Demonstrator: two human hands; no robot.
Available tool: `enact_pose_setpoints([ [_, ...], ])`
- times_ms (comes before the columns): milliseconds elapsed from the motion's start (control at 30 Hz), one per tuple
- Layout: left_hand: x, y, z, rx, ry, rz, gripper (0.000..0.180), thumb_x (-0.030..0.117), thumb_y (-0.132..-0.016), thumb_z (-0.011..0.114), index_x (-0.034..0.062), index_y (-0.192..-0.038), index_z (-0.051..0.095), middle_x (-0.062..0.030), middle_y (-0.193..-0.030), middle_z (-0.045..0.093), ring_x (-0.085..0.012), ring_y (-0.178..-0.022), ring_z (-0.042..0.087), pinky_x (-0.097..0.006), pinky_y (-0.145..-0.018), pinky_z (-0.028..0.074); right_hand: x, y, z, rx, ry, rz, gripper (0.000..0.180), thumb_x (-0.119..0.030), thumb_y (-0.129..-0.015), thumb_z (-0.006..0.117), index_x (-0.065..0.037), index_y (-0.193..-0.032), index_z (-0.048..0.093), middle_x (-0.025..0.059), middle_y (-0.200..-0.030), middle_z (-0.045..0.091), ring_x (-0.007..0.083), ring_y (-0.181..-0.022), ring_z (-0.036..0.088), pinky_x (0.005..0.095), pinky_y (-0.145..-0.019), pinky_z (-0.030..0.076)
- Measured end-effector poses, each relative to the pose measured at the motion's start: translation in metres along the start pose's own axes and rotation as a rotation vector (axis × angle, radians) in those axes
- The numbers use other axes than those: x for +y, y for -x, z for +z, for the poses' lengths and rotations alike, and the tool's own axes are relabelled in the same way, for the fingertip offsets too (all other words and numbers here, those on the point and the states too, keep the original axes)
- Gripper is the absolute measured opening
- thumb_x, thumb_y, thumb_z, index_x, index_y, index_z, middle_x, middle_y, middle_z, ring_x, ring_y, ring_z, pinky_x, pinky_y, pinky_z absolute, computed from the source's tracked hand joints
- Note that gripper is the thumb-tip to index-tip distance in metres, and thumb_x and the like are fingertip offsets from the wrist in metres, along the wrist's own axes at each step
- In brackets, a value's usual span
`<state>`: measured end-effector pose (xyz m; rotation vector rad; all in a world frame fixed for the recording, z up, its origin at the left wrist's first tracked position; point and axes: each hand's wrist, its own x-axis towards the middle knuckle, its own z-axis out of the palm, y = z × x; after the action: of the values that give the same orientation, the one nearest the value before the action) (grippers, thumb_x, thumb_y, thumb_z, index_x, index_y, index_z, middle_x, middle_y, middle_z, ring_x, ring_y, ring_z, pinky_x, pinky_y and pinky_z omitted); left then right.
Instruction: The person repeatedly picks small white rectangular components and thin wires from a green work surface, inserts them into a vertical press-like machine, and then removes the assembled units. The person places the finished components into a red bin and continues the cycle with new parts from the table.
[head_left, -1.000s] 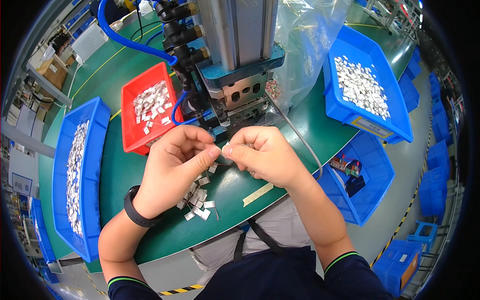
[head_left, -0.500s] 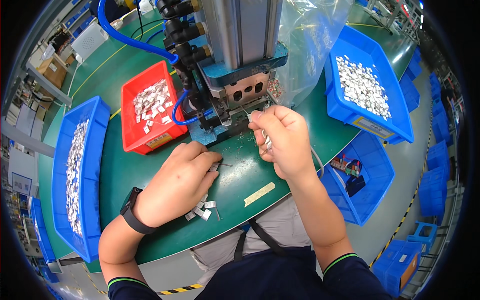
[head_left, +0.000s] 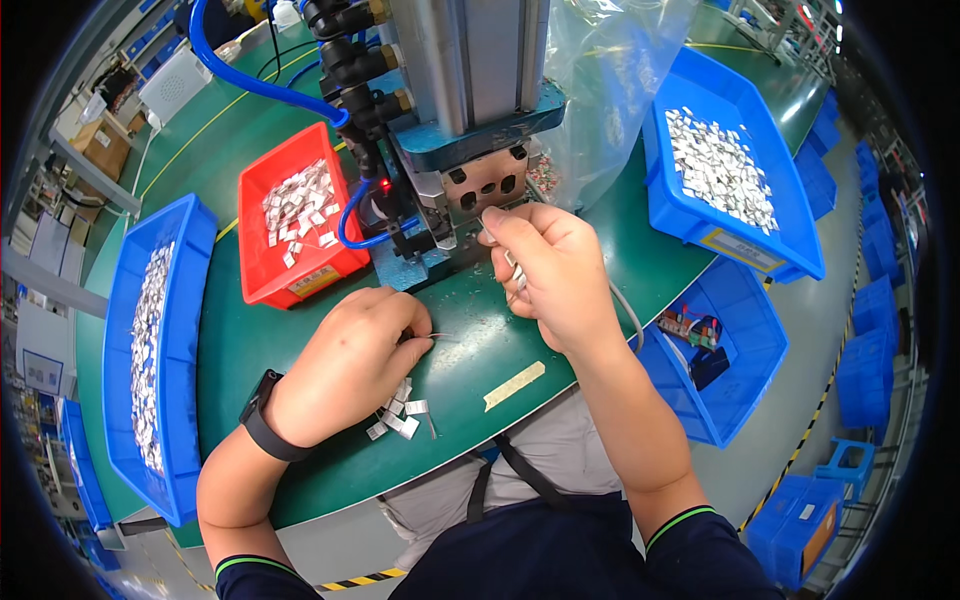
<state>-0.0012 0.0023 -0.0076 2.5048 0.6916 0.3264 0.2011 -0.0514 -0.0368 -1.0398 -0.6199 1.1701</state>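
My right hand is closed in front of the press, its thumb and forefinger pinched by the metal die. Small white block-shaped parts show between its curled fingers; the pinched tip by the die is mostly hidden. Over the green table, my left hand pinches a small part, of which only thin wire leads stick out past the fingertips. A loose pile of small white parts with wire leads lies beside and partly under the left hand.
A red bin of white parts stands left of the press, with a long blue bin farther left. Another blue bin sits at right, above a lower blue bin. Blue air hoses, a clear plastic bag and tape are nearby.
My left fingers have come together in a pinch, lifting slightly off the pile. The right hand has shifted slightly left, its fingertips closer to the die. A red light now shows on the press.
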Motion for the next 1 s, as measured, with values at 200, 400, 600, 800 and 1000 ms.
enact_pose_setpoints([
  [200,0.008,-0.002,0.001,0.13,0.293,-0.198,0.017,0.01,-0.087,0.07,-0.0017,-0.099,0.065,-0.0036,-0.085,0.064,-0.0088,-0.069,0.056,-0.025,-0.063,0.046,0.003,-0.001,-0.001,-0.012,0.018,-0.019,0.019,-0.016,-0.09,0.067,0.0,-0.084,0.059,0.0009,-0.062,0.054,0.0018,-0.043,0.039,0.0182,-0.036,0.026],
  [400,0.003,-0.004,-0.002,0.143,0.65,-0.332,0.023,0.015,-0.091,0.068,-0.0035,-0.104,0.065,-0.0034,-0.087,0.067,-0.0075,-0.073,0.058,-0.024,-0.067,0.049,0.002,0.007,-0.003,-0.055,0.037,-0.023,0.015,-0.014,-0.089,0.065,0.0,-0.085,0.061,0.0021,-0.063,0.055,0.0029,-0.044,0.04,0.0189,-0.037,0.027],
  [600,0.003,-0.004,0.0,0.145,0.877,-0.331,0.021,0.015,-0.093,0.067,-0.0026,-0.103,0.064,-0.0028,-0.086,0.066,-0.0067,-0.073,0.059,-0.022,-0.066,0.048,-0.003,0.008,-0.008,-0.266,-0.092,0.248,0.019,-0.018,-0.09,0.067,0.0,-0.088,0.062,0.0022,-0.065,0.056,0.0021,-0.044,0.04,0.0181,-0.036,0.027],
  [800,0.006,-0.004,0.001,0.145,0.96,-0.335,0.022,0.016,-0.093,0.066,-0.0025,-0.104,0.062,-0.0033,-0.087,0.066,-0.0079,-0.075,0.061,-0.023,-0.067,0.049,-0.002,0.01,-0.001,-0.404,0.115,0.227,0.023,-0.021,-0.089,0.071,0.0,-0.091,0.063,0.0028,-0.066,0.056,0.001,-0.046,0.04,0.0176,-0.037,0.026],
  [1000,0.004,-0.001,-0.007,0.081,0.485,-0.251,0.025,0.015,-0.088,0.07,-0.0028,-0.104,0.062,-0.0085,-0.094,0.065,-0.0153,-0.08,0.063,-0.027,-0.069,0.05,-0.002,0.011,-0.006,-0.223,-0.019,0.162,0.019,-0.018,-0.09,0.068,-0.001,-0.083,0.061,0.0031,-0.064,0.055,0.0023,-0.043,0.039,0.0185,-0.035,0.025],
])
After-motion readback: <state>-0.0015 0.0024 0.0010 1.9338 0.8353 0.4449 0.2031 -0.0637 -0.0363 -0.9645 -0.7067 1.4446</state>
